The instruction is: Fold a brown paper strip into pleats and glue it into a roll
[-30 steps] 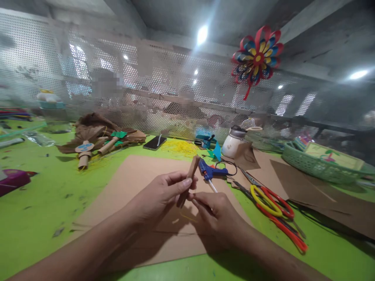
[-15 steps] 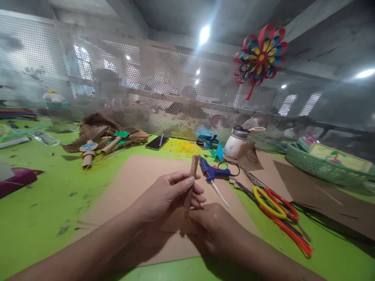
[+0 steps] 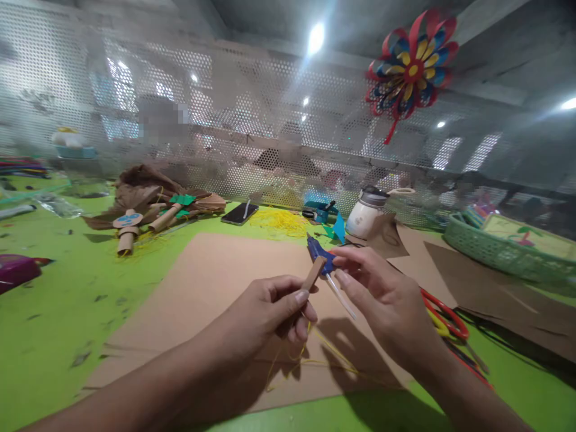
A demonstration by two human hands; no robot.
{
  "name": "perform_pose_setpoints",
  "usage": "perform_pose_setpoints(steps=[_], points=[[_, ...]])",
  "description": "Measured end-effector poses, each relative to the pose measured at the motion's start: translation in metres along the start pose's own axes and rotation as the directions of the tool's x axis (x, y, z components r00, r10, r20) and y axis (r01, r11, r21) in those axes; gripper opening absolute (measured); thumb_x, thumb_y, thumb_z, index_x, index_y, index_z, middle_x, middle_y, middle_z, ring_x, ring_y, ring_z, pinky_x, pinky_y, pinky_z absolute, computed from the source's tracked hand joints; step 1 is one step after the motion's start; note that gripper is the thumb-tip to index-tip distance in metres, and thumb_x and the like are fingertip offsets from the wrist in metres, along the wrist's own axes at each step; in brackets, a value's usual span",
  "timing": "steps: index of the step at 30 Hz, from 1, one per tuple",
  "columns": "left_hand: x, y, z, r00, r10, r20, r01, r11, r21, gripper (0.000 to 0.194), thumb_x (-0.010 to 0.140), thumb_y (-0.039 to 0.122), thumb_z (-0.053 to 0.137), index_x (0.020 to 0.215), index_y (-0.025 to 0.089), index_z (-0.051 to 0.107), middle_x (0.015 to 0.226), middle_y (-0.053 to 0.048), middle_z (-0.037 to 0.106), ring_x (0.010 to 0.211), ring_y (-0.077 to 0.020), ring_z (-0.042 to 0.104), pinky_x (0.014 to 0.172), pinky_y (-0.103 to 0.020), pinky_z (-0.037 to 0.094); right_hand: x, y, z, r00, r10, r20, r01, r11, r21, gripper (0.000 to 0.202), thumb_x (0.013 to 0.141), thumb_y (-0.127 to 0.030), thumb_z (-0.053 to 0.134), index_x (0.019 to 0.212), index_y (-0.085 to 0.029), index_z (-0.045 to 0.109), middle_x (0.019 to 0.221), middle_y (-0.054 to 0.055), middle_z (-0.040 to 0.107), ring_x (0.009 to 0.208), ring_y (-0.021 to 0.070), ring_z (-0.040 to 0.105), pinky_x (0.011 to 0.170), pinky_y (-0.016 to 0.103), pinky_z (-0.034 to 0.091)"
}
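My left hand (image 3: 279, 306) is closed round a narrow folded strip of brown paper (image 3: 315, 273), pinched under the thumb and tilted up to the right. Thin yellow strands (image 3: 330, 345) trail below it over the brown paper sheet (image 3: 234, 258). My right hand (image 3: 382, 300) is at the blue glue gun (image 3: 317, 251), thumb and forefinger apart near its handle. Part of the gun is hidden behind the strip and the fingers. A clear glue stick (image 3: 341, 295) sticks out of its back end. Scissors with red and yellow handles (image 3: 450, 315) lie partly behind my right wrist.
Across the green table (image 3: 49, 336) stand paper figures (image 3: 128, 228), a phone (image 3: 240, 213), yellow shreds (image 3: 281, 222), a tape dispenser (image 3: 324, 211) and a white jar (image 3: 366, 213). To the right are a green basket (image 3: 499, 246) and brown card (image 3: 504, 300). A paper flower (image 3: 413, 70) hangs above.
My right hand has left the lower end of the strip and moved right and forward to the glue gun. The strip has tipped to the right in my left hand, and yellow strands now show.
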State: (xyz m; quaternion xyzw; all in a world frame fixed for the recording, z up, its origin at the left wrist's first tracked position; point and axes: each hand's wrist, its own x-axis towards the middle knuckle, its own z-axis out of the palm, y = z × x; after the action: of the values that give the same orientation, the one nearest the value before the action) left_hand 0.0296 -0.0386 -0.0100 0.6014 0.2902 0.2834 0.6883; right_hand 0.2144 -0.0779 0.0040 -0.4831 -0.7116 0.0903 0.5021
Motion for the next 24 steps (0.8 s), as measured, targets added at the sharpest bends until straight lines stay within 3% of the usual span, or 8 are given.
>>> perform_pose_setpoints(steps=[5, 12, 18, 24], points=[[-0.002, 0.000, 0.006, 1.000, -0.009, 0.025, 0.009, 1.000, 0.025, 0.024, 0.083, 0.035, 0.057, 0.086, 0.012, 0.060, 0.064, -0.001, 0.059, 0.056, -0.0090, 0.050, 0.053, -0.020, 0.032, 0.001, 0.003, 0.004, 0.996, 0.073, 0.050, -0.079, 0.986, 0.144, 0.019, 0.086, -0.024, 0.052, 0.101, -0.020, 0.063, 0.100, 0.007, 0.060, 0.084, 0.0172, 0.057, 0.071, 0.032, 0.050], [-0.004, -0.001, 0.011, 1.000, -0.020, 0.005, 0.020, 1.000, 0.013, 0.024, 0.081, 0.035, 0.058, 0.088, 0.012, 0.059, 0.065, -0.001, 0.056, 0.053, -0.0094, 0.049, 0.052, -0.022, 0.039, 0.003, 0.006, 0.005, 0.995, 0.100, 0.006, -0.100, 0.985, 0.141, 0.014, 0.083, -0.021, 0.055, 0.092, -0.018, 0.065, 0.097, 0.007, 0.060, 0.090, 0.0186, 0.056, 0.075, 0.033, 0.048], [0.000, -0.010, 0.010, 0.998, -0.031, 0.059, 0.034, 0.998, -0.045, 0.027, 0.078, 0.038, 0.060, 0.090, 0.014, 0.058, 0.067, -0.001, 0.056, 0.053, -0.0110, 0.051, 0.051, -0.025, 0.044, 0.002, 0.007, 0.007, 0.998, 0.055, 0.021, -0.057, 0.992, 0.113, 0.019, 0.080, -0.014, 0.054, 0.095, -0.019, 0.065, 0.096, 0.006, 0.059, 0.092, 0.0185, 0.055, 0.079, 0.033, 0.047], [-0.003, -0.010, 0.018, 1.000, -0.018, -0.023, 0.017, 0.997, -0.071, 0.027, 0.077, 0.039, 0.057, 0.086, 0.014, 0.056, 0.060, 0.001, 0.050, 0.049, -0.0099, 0.046, 0.050, -0.025, 0.043, 0.000, 0.008, 0.014, 0.996, 0.073, 0.043, -0.078, 0.987, 0.143, 0.022, 0.077, -0.012, 0.055, 0.095, -0.019, 0.064, 0.100, 0.006, 0.056, 0.091, 0.0183, 0.055, 0.072, 0.030, 0.048]])
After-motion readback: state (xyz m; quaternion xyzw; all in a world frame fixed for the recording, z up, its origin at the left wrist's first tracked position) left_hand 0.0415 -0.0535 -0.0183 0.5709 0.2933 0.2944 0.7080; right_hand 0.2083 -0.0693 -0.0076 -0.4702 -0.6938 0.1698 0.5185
